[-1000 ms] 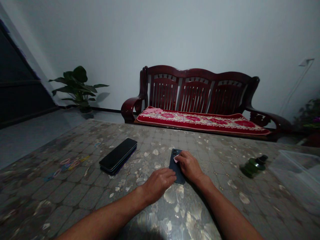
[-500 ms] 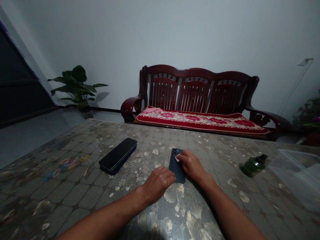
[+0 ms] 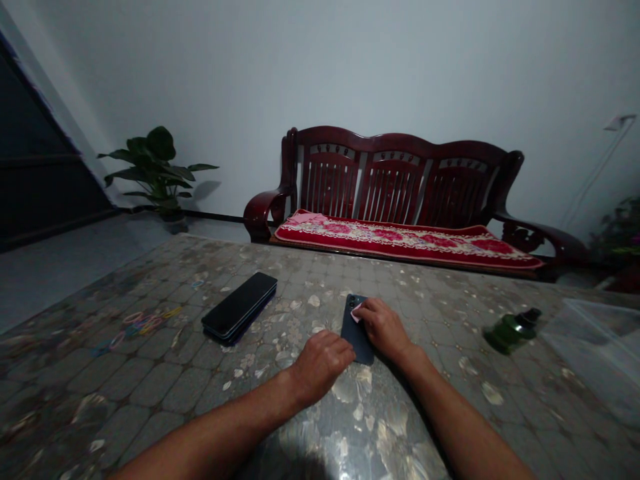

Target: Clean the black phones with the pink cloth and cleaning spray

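A dark blue smartphone (image 3: 361, 349) lies back up on the table, its camera lenses at the far end. My left hand (image 3: 323, 363) is closed at the phone's near left edge, its fingertips on it. Pinched in the fingers of my right hand (image 3: 384, 327) is a small pale pink piece of cloth or tissue (image 3: 356, 312), pressed on the phone's back beside the lenses. The hand covers part of the cloth. To the left lies a stack of dark smartphones (image 3: 240, 307), well apart from my hands.
Several coloured rubber bands (image 3: 143, 323) lie at the left of the patterned table (image 3: 165, 380). A green bottle (image 3: 511, 332) with a black top and a clear plastic box (image 3: 590, 353) are at the right. Behind stands a wooden bench (image 3: 390, 180), with a potted plant (image 3: 157, 173) at left.
The view has shifted slightly, so everything appears a little displaced. Both hands keep their places at the phone, with the pink piece still by the lenses.
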A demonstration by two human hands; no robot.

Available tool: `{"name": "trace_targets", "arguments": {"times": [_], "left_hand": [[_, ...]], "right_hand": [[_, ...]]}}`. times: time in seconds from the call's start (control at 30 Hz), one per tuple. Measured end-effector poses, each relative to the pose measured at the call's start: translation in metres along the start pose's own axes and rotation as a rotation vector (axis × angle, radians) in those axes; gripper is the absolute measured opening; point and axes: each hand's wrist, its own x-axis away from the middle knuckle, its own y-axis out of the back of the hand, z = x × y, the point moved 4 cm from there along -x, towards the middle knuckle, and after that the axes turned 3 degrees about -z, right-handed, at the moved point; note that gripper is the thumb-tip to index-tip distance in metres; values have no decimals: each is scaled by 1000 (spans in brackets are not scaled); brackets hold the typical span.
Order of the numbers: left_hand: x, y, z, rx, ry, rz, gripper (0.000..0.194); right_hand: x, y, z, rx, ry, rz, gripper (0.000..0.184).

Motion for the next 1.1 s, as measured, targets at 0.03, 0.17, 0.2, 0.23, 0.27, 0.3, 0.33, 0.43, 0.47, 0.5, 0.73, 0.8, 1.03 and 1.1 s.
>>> {"name": "trace_targets", "arguments": {"times": [0.03, 0.17, 0.2, 0.23, 0.27, 0.3, 0.33, 0.43, 0.47, 0.5, 0.73, 0.8, 1.03, 1.1], "left_hand": [[0, 0, 0, -3, -1, -4, 30], [0, -2, 0, -12, -2, -16, 30], [0, -2, 0, -13, -2, -17, 29], [0, -2, 0, -13, -3, -17, 29], [0, -3, 0, -14, -4, -16, 28], [0, -2, 0, -14, -4, -13, 27], [0, -2, 0, -15, -3, -12, 27], [0, -1, 0, -14, 5, -8, 25], [0, 0, 0, -13, 6, -9, 25], [0, 0, 0, -13, 6, -10, 25], [1, 0, -1, -27, -1, -15, 26], [0, 0, -1, -32, -4, -7, 24], [0, -1, 0, -44, -4, 14, 23], [1, -1, 0, -43, -4, 9, 23]], "right_hand": [[1, 0, 3, -9, 18, 9, 31], [9, 1, 15, -71, 123, 74, 33], [10, 1, 16, -80, 132, 75, 33], [10, 2, 14, -83, 129, 66, 32], [9, 2, 11, -81, 115, 47, 31], [8, 2, 8, -76, 92, 25, 31], [6, 2, 4, -68, 64, 6, 31], [4, 2, -1, -41, 11, -9, 30], [4, 3, 1, -38, 21, 2, 30], [6, 4, 4, -41, 45, 19, 30], [14, 4, 15, -41, 164, 38, 27], [11, 2, 8, -7, 130, -33, 25], [11, 6, 9, -48, 170, -32, 30], [13, 7, 12, -76, 197, 28, 31]]}}
